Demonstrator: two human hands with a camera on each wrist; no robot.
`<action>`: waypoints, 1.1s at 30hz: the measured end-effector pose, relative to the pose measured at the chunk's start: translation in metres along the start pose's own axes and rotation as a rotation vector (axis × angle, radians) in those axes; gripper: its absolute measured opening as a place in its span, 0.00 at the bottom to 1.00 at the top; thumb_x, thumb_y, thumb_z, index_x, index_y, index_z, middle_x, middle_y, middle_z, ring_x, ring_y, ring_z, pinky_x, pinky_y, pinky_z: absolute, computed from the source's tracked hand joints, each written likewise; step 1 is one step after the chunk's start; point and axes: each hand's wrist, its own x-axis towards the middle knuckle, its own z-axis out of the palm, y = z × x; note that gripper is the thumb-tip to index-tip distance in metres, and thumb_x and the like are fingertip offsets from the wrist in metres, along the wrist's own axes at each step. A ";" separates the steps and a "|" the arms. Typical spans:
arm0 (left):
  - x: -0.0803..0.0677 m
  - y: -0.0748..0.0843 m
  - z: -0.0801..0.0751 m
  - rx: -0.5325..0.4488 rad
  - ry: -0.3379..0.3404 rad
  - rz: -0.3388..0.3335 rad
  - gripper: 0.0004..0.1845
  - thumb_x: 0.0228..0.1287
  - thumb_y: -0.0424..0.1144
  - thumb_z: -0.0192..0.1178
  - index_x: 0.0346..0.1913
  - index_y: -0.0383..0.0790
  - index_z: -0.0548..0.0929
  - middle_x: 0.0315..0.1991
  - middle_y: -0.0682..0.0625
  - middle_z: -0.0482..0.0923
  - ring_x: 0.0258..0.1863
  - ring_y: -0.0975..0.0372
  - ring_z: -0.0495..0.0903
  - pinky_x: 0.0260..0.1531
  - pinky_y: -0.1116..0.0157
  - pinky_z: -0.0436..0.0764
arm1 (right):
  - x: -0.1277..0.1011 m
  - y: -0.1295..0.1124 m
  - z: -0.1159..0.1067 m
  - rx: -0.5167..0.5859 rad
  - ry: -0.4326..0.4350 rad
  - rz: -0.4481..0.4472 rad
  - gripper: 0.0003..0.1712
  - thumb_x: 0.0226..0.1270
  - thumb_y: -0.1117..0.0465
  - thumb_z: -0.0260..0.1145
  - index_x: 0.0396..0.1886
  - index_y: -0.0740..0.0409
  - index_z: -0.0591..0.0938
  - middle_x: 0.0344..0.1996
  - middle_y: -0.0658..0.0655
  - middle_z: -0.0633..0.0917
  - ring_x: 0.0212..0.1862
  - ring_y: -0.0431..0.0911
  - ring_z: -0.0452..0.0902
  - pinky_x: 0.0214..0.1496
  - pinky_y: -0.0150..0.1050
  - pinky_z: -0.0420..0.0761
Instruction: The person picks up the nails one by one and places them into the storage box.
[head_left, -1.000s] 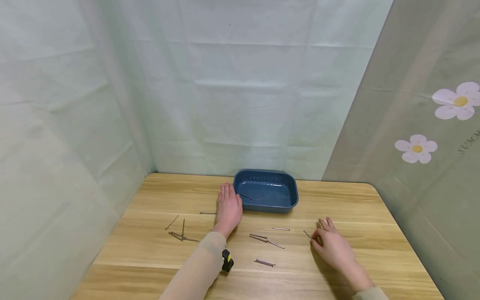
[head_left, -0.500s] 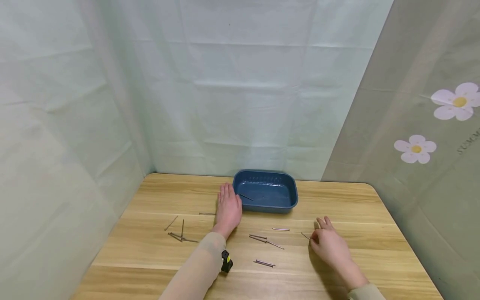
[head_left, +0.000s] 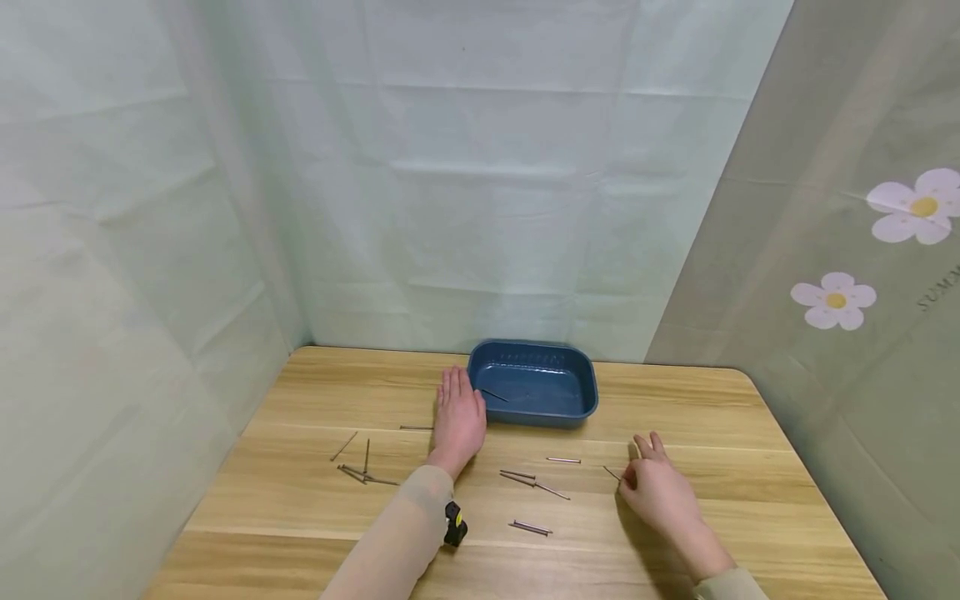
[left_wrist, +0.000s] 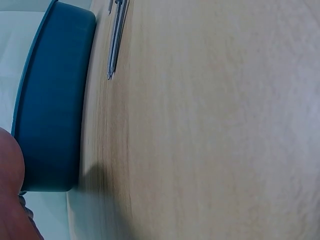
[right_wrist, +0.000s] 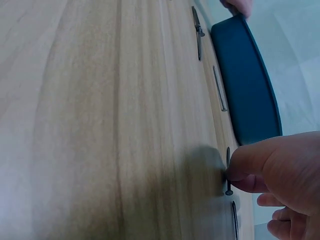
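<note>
In the head view my left hand (head_left: 460,423) lies with fingers straight against the left end of a dark blue tray (head_left: 538,417). The left wrist view shows the tray's side wall (left_wrist: 55,100), with part of that hand at its rim. A single nail (head_left: 494,395) lies inside the tray. At the right, my right hand (head_left: 658,490) pinches a thin metal nail (head_left: 611,472) between thumb and index finger, low over the tabletop, other fingers spread. In the right wrist view the nail's head (right_wrist: 229,192) pokes out beside the fingertips, and another nail (right_wrist: 235,220) lies close by.
Several loose nails lie on the wooden table (head_left: 300,525): a cluster (head_left: 363,475) at left, a crossed group (head_left: 534,482) in the middle, a pair (head_left: 530,527) nearer the front and one nail (head_left: 563,460) before the tray. A pale curtain (head_left: 480,208) closes off the back.
My right hand has shifted slightly left, and its fingertips have closed further on the nail, which has moved a little with them. The left hand and the tray stay put.
</note>
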 end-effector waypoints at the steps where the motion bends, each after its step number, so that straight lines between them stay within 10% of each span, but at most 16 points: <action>1: 0.000 0.000 0.000 0.002 -0.001 -0.002 0.31 0.86 0.39 0.44 0.80 0.20 0.59 0.82 0.28 0.55 0.83 0.39 0.52 0.80 0.43 0.56 | 0.000 0.000 0.000 0.000 0.000 -0.001 0.13 0.57 0.67 0.74 0.18 0.48 0.82 0.68 0.79 0.76 0.76 0.78 0.61 0.50 0.65 0.87; 17: 0.002 -0.002 0.003 0.005 -0.013 -0.012 0.31 0.87 0.40 0.43 0.81 0.21 0.57 0.83 0.29 0.53 0.84 0.40 0.50 0.81 0.44 0.53 | 0.001 0.005 0.005 -0.011 0.033 -0.043 0.15 0.54 0.67 0.74 0.17 0.48 0.78 0.67 0.80 0.77 0.74 0.79 0.63 0.46 0.61 0.88; 33: -0.001 -0.002 0.001 -0.003 0.011 0.014 0.31 0.87 0.40 0.42 0.79 0.19 0.59 0.81 0.27 0.56 0.83 0.38 0.52 0.80 0.42 0.56 | -0.002 0.009 0.017 -0.037 0.119 -0.126 0.14 0.57 0.69 0.72 0.20 0.53 0.76 0.66 0.86 0.73 0.71 0.85 0.62 0.69 0.71 0.71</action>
